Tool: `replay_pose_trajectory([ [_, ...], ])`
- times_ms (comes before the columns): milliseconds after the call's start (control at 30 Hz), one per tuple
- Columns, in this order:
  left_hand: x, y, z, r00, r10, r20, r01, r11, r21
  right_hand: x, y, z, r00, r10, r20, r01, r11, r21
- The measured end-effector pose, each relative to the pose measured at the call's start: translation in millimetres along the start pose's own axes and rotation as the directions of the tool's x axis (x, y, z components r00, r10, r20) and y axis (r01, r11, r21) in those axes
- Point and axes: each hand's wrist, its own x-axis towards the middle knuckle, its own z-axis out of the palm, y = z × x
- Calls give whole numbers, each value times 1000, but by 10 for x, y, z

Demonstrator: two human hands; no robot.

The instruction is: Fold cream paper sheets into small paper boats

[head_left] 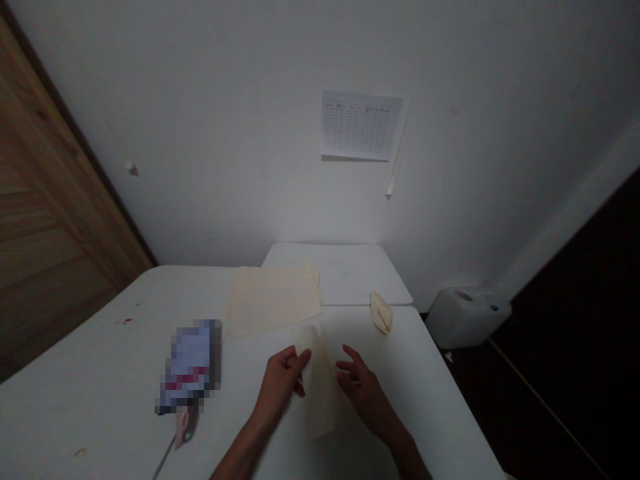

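Observation:
My left hand [281,383] pinches the edge of a long cream sheet [319,390], which may be paper or thin cloth. The sheet lies lengthwise on the white table [410,373] and curves up where my fingers hold it. My right hand [367,393] hovers just right of the sheet, fingers spread and holding nothing. Farther off lies a flat stack of similar cream sheets [273,300]. A small folded cream piece [381,313] rests near the far edge of the table, to the right.
A pixelated blurred object [190,365] lies left of my hands, with a pink item [182,428] and a thin cord below it. A second white table [345,273] abuts the far side. A white plastic container [465,317] stands on the floor to the right.

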Motion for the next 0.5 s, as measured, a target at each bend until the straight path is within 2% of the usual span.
replay_pose_trajectory([
  [67, -24, 62, 53, 998, -5, 67, 9, 998, -59, -29, -74, 54, 997, -10, 72, 3, 996, 94],
  [133, -42, 103, 86, 995, -11, 96, 19, 996, -86, -4, -91, 65, 995, -11, 96, -5, 986, 166],
  [200, -47, 119, 69, 997, -28, 74, 35, 995, -95, 56, -38, 15, 999, 19, 32, -24, 989, 147],
  [300, -14, 85, -84, 998, -62, 1, 62, 995, -72, 135, 139, -155, 989, 50, -141, -52, 999, -9],
  [400, 69, -37, -354, 994, -100, -43, 103, 992, 70, 147, 315, -355, 970, 62, -236, -90, 990, -108],
  [500, 170, -198, -610, 990, -104, -91, 131, 916, 379, 120, 393, -484, 937, 26, -348, -126, 955, -269],
])
